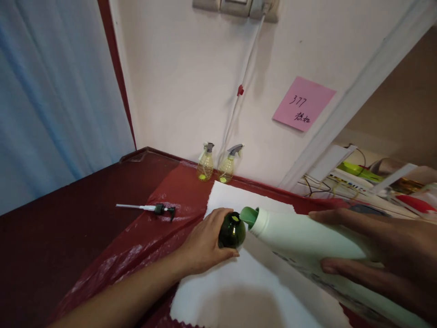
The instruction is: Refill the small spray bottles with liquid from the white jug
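My left hand (208, 239) is wrapped round a dark green glossy bottle (232, 234), whose open mouth faces up. In my right hand (372, 246) is a large pale green bottle (307, 234), tilted so that its green spout (249, 216) sits right beside the small bottle's mouth. Whether liquid is flowing between them I cannot tell. A pump top (159, 209) with a long clear tube lies on the red sheet, left of my left hand. White paper (252, 278) is spread beneath both bottles.
Two yellowish spray bottles (205, 164) stand against the wall. A red plastic sheet (136, 246) partly covers the dark table (61, 218). A pink note (303, 102) and a white cable (247, 59) are on the wall. Assorted items lie at right, beyond the wall's edge.
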### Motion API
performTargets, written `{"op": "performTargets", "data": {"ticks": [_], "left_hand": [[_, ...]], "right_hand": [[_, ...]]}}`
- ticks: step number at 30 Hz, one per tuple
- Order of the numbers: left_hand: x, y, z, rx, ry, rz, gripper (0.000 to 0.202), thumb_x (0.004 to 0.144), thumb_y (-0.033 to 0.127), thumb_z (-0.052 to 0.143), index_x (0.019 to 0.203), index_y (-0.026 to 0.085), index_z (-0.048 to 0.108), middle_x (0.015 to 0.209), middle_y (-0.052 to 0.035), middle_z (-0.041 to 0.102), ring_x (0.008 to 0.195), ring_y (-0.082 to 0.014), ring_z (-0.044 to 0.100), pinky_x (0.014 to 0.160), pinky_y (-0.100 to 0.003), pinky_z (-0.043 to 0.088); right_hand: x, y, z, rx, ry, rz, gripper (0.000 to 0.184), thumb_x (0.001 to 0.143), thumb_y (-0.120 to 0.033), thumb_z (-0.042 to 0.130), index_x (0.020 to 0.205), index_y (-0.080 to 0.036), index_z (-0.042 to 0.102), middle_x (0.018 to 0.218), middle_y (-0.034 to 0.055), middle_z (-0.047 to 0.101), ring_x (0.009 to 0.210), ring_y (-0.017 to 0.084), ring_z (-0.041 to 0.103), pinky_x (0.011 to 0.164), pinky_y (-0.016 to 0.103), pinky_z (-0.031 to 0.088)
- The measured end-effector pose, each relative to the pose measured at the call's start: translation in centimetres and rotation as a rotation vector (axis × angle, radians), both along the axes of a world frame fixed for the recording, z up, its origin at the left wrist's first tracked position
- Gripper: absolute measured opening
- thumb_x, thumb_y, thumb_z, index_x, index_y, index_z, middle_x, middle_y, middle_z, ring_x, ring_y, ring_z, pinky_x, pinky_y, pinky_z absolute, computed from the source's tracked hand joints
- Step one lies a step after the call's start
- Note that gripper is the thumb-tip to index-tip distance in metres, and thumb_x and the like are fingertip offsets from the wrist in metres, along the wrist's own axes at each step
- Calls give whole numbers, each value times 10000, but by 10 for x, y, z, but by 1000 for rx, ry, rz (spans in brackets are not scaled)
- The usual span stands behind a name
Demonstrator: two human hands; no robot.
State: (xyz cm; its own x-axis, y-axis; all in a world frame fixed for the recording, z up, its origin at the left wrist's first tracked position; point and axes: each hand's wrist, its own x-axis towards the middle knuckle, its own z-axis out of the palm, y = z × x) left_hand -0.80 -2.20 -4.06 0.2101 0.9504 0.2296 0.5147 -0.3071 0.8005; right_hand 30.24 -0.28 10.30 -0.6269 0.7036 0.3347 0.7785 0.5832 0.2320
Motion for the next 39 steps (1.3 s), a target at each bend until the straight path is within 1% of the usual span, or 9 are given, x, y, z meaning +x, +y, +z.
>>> {"op": "performTargets", "data": {"ticks": [4, 8, 13, 16, 21, 27, 33, 37, 39], "left_hand": [[0, 0, 2, -6, -6, 5, 829, 704, 297, 883, 1397, 258, 431, 1440, -131, 527, 1340, -343, 503, 1125, -518, 407], [-1, 1, 0, -19, 11, 13, 835, 718, 310, 865, 1415, 236, 412, 1456, -148, 511, 1352, -344, 492, 1142, -512, 393], [-3, 2, -6, -25, 46, 11, 836, 750, 317, 831, 1436, 226, 363, 1490, -165, 469, 1387, -344, 457, 1171, -527, 360], [-3, 2, -8, -25, 59, 14, 821, 759, 286, 816, 1432, 240, 347, 1491, -155, 465, 1394, -341, 450, 1178, -539, 351], [-4, 3, -9, -44, 64, 24, 817, 763, 261, 800, 1436, 255, 337, 1502, -150, 455, 1408, -357, 433, 1178, -571, 345], [-6, 6, -14, -26, 52, 25, 803, 794, 304, 783, 1459, 255, 336, 1528, -149, 431, 1429, -341, 404, 1207, -552, 309], [-7, 8, -17, -47, 23, 46, 804, 790, 317, 782, 1465, 270, 347, 1542, -141, 424, 1443, -343, 393, 1220, -558, 283], [-7, 8, -18, -47, -9, 52, 806, 777, 305, 784, 1461, 270, 360, 1529, -140, 442, 1438, -345, 410, 1217, -555, 291], [-7, 9, -18, -45, -25, 53, 801, 770, 303, 786, 1456, 267, 373, 1518, -141, 456, 1429, -346, 425, 1209, -552, 307]], "right_hand": [[7, -3, -19, -13, 100, 17, 526, 817, -709, 635, 1296, -493, 620, 1001, -28, 801, 725, 273, 771, 493, 355, 613], [9, -3, -20, -78, 290, -3, 498, 799, -706, 670, 1234, -466, 659, 915, -52, 804, 632, 237, 760, 421, 291, 595], [1, -3, -9, -74, 603, -200, 595, 700, -804, 672, 1137, -404, 735, 939, -14, 807, 677, 274, 766, 425, 316, 585], [-6, 0, -14, -32, 772, -308, 647, 665, -821, 683, 1111, -356, 741, 1019, 6, 792, 796, 283, 757, 586, 356, 610], [-18, 19, -51, -68, 1150, -284, 619, 677, -659, 793, 1168, -291, 713, 1150, 41, 743, 986, 294, 701, 822, 415, 588], [-35, 46, -105, -7, 1511, -167, 640, 651, -535, 863, 1174, -207, 695, 1141, 91, 730, 979, 284, 683, 850, 449, 565], [-38, 52, -127, -6, 1596, -180, 635, 731, -532, 798, 1235, -184, 629, 1158, 121, 703, 985, 286, 691, 811, 452, 590], [-32, 44, -125, -7, 1512, -193, 596, 774, -527, 766, 1271, -221, 645, 1177, 103, 681, 1025, 295, 664, 891, 505, 548], [-30, 34, -120, 105, 1455, -227, 581, 784, -500, 770, 1277, -215, 654, 1239, 118, 630, 1135, 320, 602, 1003, 560, 468]]}}
